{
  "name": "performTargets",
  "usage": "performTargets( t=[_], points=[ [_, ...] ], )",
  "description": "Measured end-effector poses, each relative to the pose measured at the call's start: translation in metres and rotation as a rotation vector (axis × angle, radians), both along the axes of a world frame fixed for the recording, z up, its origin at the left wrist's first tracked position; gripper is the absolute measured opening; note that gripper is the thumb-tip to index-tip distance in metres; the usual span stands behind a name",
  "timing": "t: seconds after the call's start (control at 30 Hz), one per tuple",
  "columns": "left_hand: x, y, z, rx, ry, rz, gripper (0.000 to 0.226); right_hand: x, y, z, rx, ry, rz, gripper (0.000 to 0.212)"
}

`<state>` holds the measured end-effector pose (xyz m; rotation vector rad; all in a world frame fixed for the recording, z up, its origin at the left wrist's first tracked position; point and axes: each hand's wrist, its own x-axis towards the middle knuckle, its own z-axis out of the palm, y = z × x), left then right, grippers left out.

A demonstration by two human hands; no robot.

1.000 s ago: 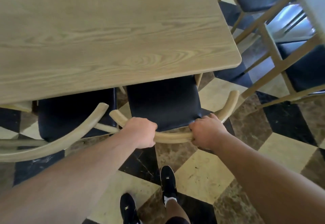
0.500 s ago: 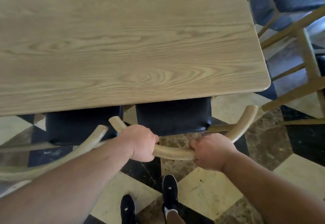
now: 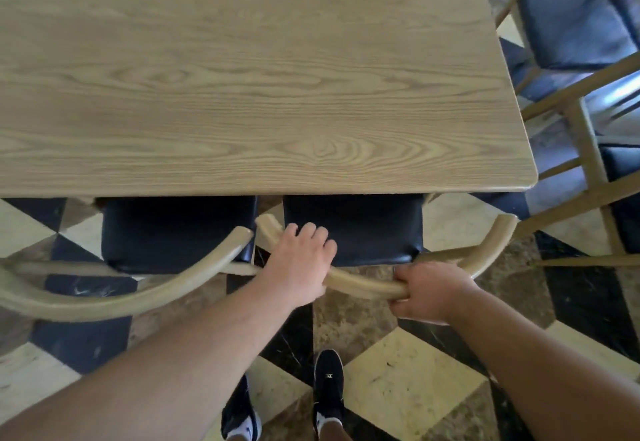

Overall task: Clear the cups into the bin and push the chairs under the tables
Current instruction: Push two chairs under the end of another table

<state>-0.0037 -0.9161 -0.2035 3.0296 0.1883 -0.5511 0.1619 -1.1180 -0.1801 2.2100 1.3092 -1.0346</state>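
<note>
In the head view we see a light wooden worktop (image 3: 263, 70) filling the upper part of the frame, with two chairs tucked partly beneath its near edge. The right-hand chair (image 3: 353, 229) has a dark padded seat, the front portion hidden under the worktop, and a curved wooden back rail (image 3: 363, 286) that sweeps from beside the left hand round to an upturned end on the right. The left hand (image 3: 301, 264) lies on top of this rail near its left end; its grip is loosened, the fingers (image 3: 311, 233) extended forward over the seat rather than wrapped round the wood. The right hand (image 3: 429, 291) holds the same rail further right; its grip is pressed together around the wood, the knuckles curled over the rail. The neighbouring chair (image 3: 173, 233) stands just beside the first on the left, its seat likewise partly under the worktop and its curved rail nearly touching the other rail's left end. Further chairs (image 3: 571, 25) with dark seats stand to the right, apart from the worktop. We see two black shoes (image 3: 327, 385) on a chequered floor (image 3: 408, 385) below the arms.
</note>
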Motion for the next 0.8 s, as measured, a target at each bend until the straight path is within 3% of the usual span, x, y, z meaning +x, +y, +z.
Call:
performTargets(
  t=[0.13,0.23,0.37,0.57,0.8],
  points=[
    [-0.067,0.051,0.009,-0.033,-0.183,0.184,0.073,-0.054,0.057,-0.003,0.123,0.062,-0.045,0.03],
    [-0.112,0.096,0.01,-0.063,-0.119,0.419,0.083,-0.099,0.111,-0.018,0.281,0.078,-0.184,0.031],
    [-0.132,0.116,-0.004,-0.254,0.176,0.64,0.038,-0.113,0.15,-0.035,0.358,0.019,-0.26,0.026],
    [-0.123,0.127,-0.021,-0.397,0.231,0.664,0.033,-0.11,0.148,-0.047,0.375,-0.042,-0.288,0.029],
    [-0.123,0.126,-0.021,-0.385,0.202,0.653,0.039,-0.115,0.154,-0.038,0.373,-0.006,-0.296,0.028]
  ],
)
